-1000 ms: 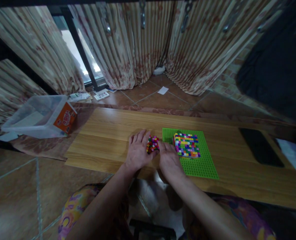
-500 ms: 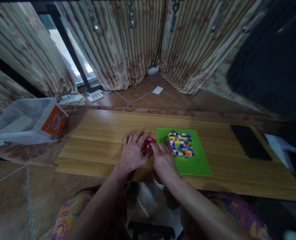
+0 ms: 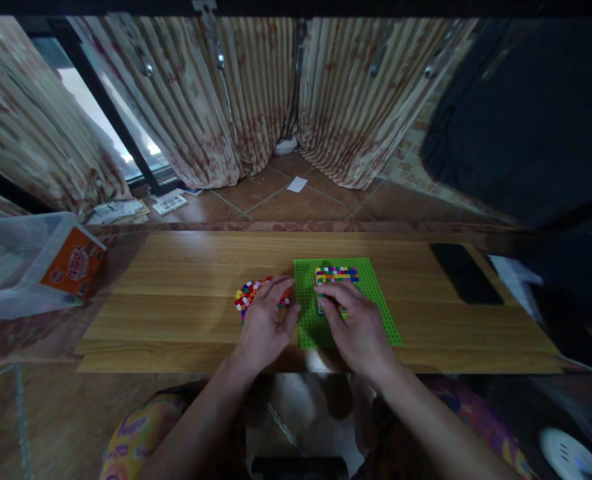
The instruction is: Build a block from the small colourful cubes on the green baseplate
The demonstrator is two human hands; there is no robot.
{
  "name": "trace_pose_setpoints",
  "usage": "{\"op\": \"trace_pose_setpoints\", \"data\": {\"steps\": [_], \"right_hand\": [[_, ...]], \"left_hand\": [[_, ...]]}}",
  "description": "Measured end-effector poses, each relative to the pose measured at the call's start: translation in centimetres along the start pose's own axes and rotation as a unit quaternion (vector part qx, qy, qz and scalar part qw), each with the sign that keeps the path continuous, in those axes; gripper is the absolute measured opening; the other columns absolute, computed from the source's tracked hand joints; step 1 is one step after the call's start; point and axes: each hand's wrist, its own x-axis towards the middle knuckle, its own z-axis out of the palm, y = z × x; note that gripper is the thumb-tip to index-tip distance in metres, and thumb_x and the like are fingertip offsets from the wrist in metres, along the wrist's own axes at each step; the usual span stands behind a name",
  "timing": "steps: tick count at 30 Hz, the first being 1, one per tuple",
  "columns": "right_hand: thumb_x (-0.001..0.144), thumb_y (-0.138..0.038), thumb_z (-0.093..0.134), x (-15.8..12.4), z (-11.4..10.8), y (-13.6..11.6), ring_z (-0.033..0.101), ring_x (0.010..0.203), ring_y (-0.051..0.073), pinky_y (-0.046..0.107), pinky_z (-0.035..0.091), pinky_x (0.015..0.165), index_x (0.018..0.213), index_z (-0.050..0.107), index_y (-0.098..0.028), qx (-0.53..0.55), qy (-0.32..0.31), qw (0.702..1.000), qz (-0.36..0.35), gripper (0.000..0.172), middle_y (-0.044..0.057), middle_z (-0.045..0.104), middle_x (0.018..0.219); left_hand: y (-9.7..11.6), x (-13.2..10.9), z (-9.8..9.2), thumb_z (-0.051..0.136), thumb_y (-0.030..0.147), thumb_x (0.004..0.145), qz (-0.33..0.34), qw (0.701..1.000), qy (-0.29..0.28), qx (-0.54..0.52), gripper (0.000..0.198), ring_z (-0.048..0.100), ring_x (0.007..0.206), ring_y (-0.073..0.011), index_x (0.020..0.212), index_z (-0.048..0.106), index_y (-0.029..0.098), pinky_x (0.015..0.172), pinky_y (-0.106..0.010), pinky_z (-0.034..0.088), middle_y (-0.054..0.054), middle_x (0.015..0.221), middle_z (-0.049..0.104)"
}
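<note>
A pile of small colourful toy bricks (image 3: 246,293) lies loose on the wooden board. My left hand (image 3: 266,323) rests over its right side, fingers curved and thumb apart, holding nothing I can see. On the green baseplate (image 3: 305,330) stands a block built of multicoloured bricks (image 3: 339,273). My right hand (image 3: 359,323) is over this block and covers much of it. Its thumb and forefinger come together at the block's left side; anything between them is too small to make out.
A dark phone-like slab (image 3: 466,273) lies on the right of the wooden board (image 3: 186,267). To the left stands a clear plastic bin (image 3: 21,293) with an orange label. Curtains (image 3: 256,100) hang behind, and papers (image 3: 171,201) lie on the floor.
My right hand has moved from beside the pile to the block on the baseplate. My left hand has drawn back with fingers lifted, showing more of the pile. The view has shifted slightly.
</note>
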Motion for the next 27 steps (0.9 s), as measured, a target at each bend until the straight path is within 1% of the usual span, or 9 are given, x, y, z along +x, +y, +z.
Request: {"op": "trace_pose_setpoints", "data": {"steps": [3,7,9,13,18,23,27], "right_hand": [[0.087,-0.021,0.051,0.9,-1.4,1.3,0.065,0.087,0.018,0.034,0.051,0.079,0.099,0.067,-0.022,0.003,0.036,0.998,0.057,0.020,0.005,0.069,0.097],[0.084,-0.022,0.056,1.3,-2.0,2.0,0.064,0.079,0.017,0.032,0.051,0.075,0.097,0.069,-0.022,0.012,0.055,0.994,0.089,0.019,0.004,0.071,0.092],[0.083,-0.021,0.056,1.2,-2.0,2.1,0.064,0.078,0.016,0.031,0.050,0.074,0.094,0.070,-0.021,0.011,0.052,0.994,0.093,0.018,0.003,0.071,0.090],[0.083,-0.021,0.057,1.1,-2.2,2.3,0.064,0.076,0.016,0.030,0.050,0.072,0.091,0.069,-0.021,0.003,0.048,0.995,0.089,0.015,0.003,0.071,0.087],[0.083,-0.020,0.054,1.0,-2.2,2.3,0.063,0.076,0.016,0.030,0.049,0.072,0.090,0.067,-0.020,0.000,0.037,0.996,0.077,0.015,0.003,0.069,0.086],[0.084,-0.020,0.051,1.0,-2.2,2.3,0.062,0.078,0.015,0.029,0.048,0.073,0.094,0.066,-0.021,0.025,0.046,0.996,0.074,0.018,0.003,0.066,0.090],[0.085,-0.023,0.050,1.0,-2.1,2.6,0.060,0.078,0.015,0.029,0.048,0.071,0.093,0.068,-0.021,0.033,0.047,0.996,0.075,0.020,0.003,0.064,0.089]], "left_hand": [[0.9,0.1,1.3,0.055,0.021,0.085,-0.004,0.999,-0.004,-0.037,0.037,0.054,0.120,-0.0212,0.122,0.054,0.022,0.106,-0.043,0.042,-0.007,0.123,0.062],[1.7,0.4,2.4,0.055,0.019,0.084,-0.024,0.997,-0.018,-0.074,0.038,0.060,0.108,-0.0194,0.122,0.053,0.020,0.094,-0.038,0.051,-0.008,0.117,0.064],[1.9,0.5,2.7,0.056,0.019,0.084,-0.031,0.996,-0.021,-0.086,0.037,0.062,0.104,-0.0188,0.121,0.053,0.020,0.091,-0.038,0.052,-0.007,0.114,0.064],[2.0,0.6,3.2,0.056,0.017,0.083,-0.028,0.994,-0.023,-0.100,0.037,0.063,0.099,-0.0178,0.120,0.054,0.020,0.090,-0.037,0.052,-0.007,0.112,0.065],[1.9,0.5,3.8,0.056,0.017,0.083,-0.032,0.994,-0.029,-0.101,0.039,0.063,0.101,-0.0194,0.121,0.053,0.022,0.089,-0.039,0.052,-0.007,0.113,0.064],[1.7,0.4,3.8,0.056,0.017,0.083,-0.037,0.994,-0.035,-0.098,0.039,0.063,0.101,-0.0188,0.122,0.052,0.022,0.088,-0.038,0.053,-0.006,0.113,0.064],[1.7,0.3,3.7,0.056,0.016,0.083,-0.039,0.993,-0.033,-0.107,0.039,0.064,0.096,-0.0180,0.122,0.052,0.022,0.087,-0.037,0.054,-0.006,0.110,0.064]]}}
